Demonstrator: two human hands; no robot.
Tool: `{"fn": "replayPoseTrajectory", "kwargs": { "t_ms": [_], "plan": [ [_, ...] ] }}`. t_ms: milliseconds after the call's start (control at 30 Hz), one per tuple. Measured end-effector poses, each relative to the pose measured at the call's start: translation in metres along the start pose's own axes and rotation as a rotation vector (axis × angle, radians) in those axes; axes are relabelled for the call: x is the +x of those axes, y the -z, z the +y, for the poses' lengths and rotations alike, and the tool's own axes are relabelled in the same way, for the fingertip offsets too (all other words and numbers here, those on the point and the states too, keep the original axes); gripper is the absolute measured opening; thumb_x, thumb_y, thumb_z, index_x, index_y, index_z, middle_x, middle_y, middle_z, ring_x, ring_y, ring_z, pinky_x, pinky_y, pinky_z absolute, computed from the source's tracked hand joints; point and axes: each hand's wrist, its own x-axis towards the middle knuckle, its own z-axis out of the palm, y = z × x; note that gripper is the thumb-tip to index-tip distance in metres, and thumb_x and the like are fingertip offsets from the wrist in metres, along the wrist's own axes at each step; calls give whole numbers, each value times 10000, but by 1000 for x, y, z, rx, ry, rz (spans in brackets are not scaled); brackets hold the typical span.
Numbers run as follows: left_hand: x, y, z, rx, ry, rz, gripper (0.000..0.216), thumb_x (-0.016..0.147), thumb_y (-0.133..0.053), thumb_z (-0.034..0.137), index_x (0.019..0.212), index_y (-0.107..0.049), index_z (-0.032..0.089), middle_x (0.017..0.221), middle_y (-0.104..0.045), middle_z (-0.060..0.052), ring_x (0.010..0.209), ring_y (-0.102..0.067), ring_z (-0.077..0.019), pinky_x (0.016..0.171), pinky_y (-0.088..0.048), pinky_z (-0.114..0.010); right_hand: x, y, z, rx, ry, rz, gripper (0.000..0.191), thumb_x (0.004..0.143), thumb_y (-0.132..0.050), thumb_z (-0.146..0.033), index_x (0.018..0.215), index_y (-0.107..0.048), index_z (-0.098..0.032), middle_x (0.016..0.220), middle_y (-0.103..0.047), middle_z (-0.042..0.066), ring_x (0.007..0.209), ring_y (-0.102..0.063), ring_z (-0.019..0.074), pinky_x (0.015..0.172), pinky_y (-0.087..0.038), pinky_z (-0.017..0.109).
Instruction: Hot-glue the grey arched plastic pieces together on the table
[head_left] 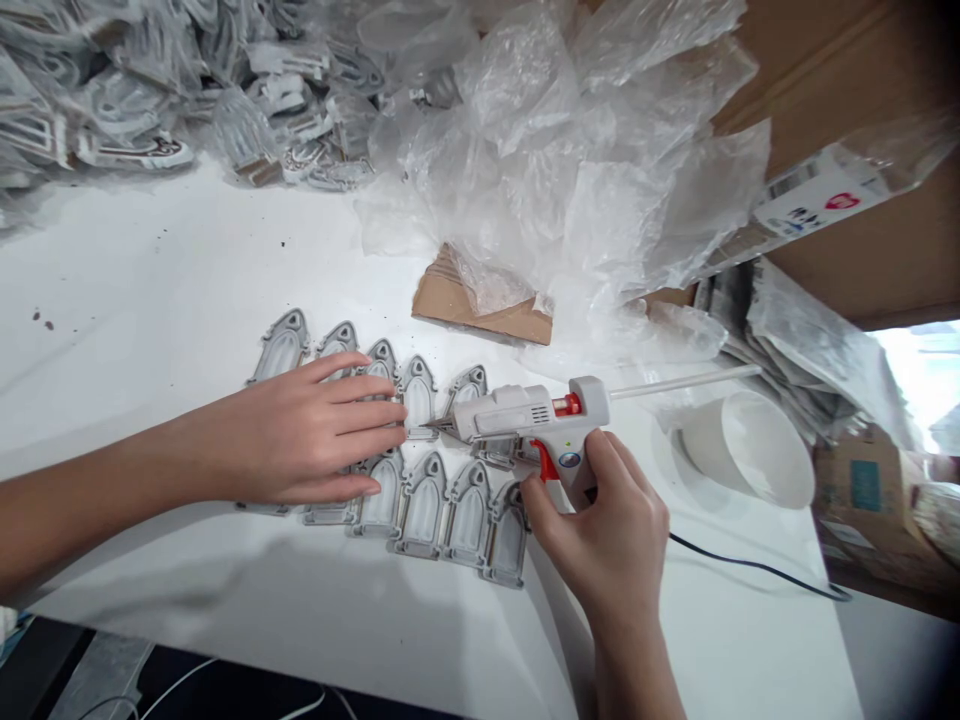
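My left hand (307,430) lies flat with its fingers apart across a double row of grey arched Gothic-window pieces (422,508), pressing on them and hiding several. My right hand (607,540) grips a white hot glue gun (517,415) by its handle. The gun has a red trigger, and a clear glue stick (682,380) juts from its rear. Its metal nozzle points left, just above the pieces and close to my left fingertips. Whether the nozzle touches a piece, I cannot tell.
The white table (150,280) ends at a front edge below my hands. Bagged pieces (187,90) are heaped at the back left. Bubble wrap (570,170) covers a cardboard scrap (480,305). A white bowl (742,450), black cord (757,567) and cardboard box (847,100) lie right.
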Motion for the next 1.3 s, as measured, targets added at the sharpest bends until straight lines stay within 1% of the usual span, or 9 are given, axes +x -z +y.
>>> {"fn": "replayPoseTrajectory", "kwargs": {
  "t_ms": [200, 433, 567, 700, 867, 1033, 1200, 1300],
  "plan": [
    [-1, -1, 0, -27, 24, 3, 315, 972, -581, 347, 1220, -655, 169, 1246, -703, -104, 1187, -615, -271, 1125, -374, -451, 1, 0, 0, -34, 8, 20, 400, 714, -632, -320, 705, -241, -237, 653, -373, -56, 527, -325, 96, 479, -270, 237],
    [-1, -1, 0, -17, 22, -15, 319, 986, -558, 341, 1226, -653, 152, 1255, -699, -111, 1196, -610, -275, 1131, -364, -459, 2, 2, -1, -34, 42, 56, 443, 728, -655, -373, 712, -234, -237, 658, -382, -59, 531, -320, 89, 481, -264, 233],
    [-1, -1, 0, -38, 26, -8, 333, 965, -593, 334, 1236, -655, 151, 1256, -696, -115, 1201, -612, -285, 1126, -374, -466, 4, 6, -1, -37, 43, 38, 430, 729, -653, -368, 706, -243, -240, 645, -374, -59, 521, -320, 91, 476, -275, 233],
    [-2, -1, -1, -30, 30, -19, 339, 988, -550, 368, 1240, -650, 164, 1270, -693, -109, 1219, -598, -279, 1138, -360, -463, 6, 9, 1, -38, 50, 39, 432, 729, -650, -373, 695, -239, -241, 623, -372, -61, 502, -311, 88, 460, -267, 232],
    [-2, -1, 0, -20, 18, -23, 358, 1017, -495, 387, 1234, -640, 143, 1269, -691, -115, 1222, -584, -281, 1136, -337, -463, 5, 10, 3, -41, 59, 25, 431, 714, -650, -361, 694, -238, -239, 620, -372, -64, 497, -306, 80, 453, -268, 221],
    [-1, -1, -1, -19, 29, -33, 342, 1005, -516, 397, 1232, -636, 170, 1272, -688, -99, 1242, -573, -276, 1144, -324, -444, 5, 9, 4, -43, 58, 30, 437, 712, -656, -355, 699, -235, -238, 617, -360, -69, 493, -300, 77, 448, -262, 215],
    [0, 0, -2, -22, 18, -37, 353, 1022, -482, 393, 1232, -628, 149, 1265, -689, -110, 1232, -571, -280, 1134, -319, -448, 4, 11, 4, -43, 44, 6, 448, 716, -654, -361, 698, -224, -238, 618, -364, -68, 492, -300, 76, 451, -265, 217],
    [0, 0, -1, -34, 20, -34, 350, 1013, -503, 398, 1231, -627, 153, 1260, -689, -109, 1230, -576, -274, 1144, -310, -434, 5, 13, 5, -7, 47, -14, 437, 719, -651, -361, 694, -232, -238, 615, -367, -68, 489, -303, 75, 451, -270, 219]
  ]
}}
